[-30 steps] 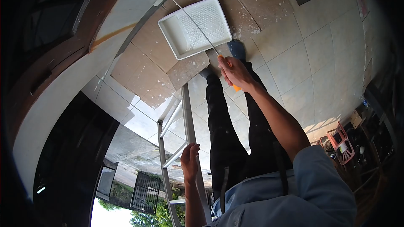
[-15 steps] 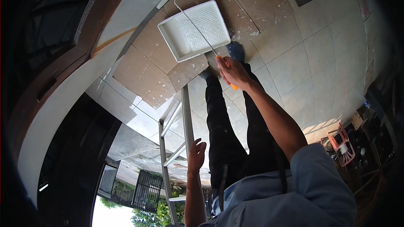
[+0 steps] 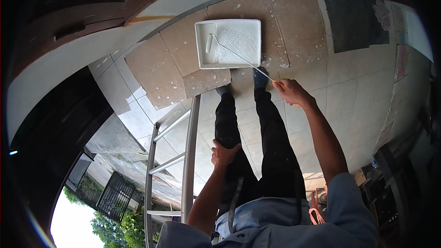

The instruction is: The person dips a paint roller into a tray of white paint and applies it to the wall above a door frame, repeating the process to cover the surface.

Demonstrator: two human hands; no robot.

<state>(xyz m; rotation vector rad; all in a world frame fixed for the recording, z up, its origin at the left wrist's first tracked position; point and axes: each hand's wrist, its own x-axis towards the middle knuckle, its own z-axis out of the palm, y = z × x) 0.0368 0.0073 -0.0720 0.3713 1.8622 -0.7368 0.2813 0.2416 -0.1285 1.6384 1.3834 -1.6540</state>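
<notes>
Paint roller (image 3: pixel 243 59) aslant — white head (image 3: pixel 209 44) inside the white rectangular tray (image 3: pixel 243 34); tray flat on speckled cardboard (image 3: pixel 301 27)

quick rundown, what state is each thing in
Cardboard: flat, paint-spattered
Paint tray: flat on the cardboard, white inside
Paint roller: held, head over the tray
Ladder: upright
Right hand: closed around the roller handle
Left hand: open, at the left leg, contact unclear

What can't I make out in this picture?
All in the head view:
- Middle of the orange handle: covered by the right hand.
- Whatever lies directly under the white tray: hidden by the tray.
- Ladder: one end cut off by the bottom edge.
- Clutter at lower right: too dark.
</notes>
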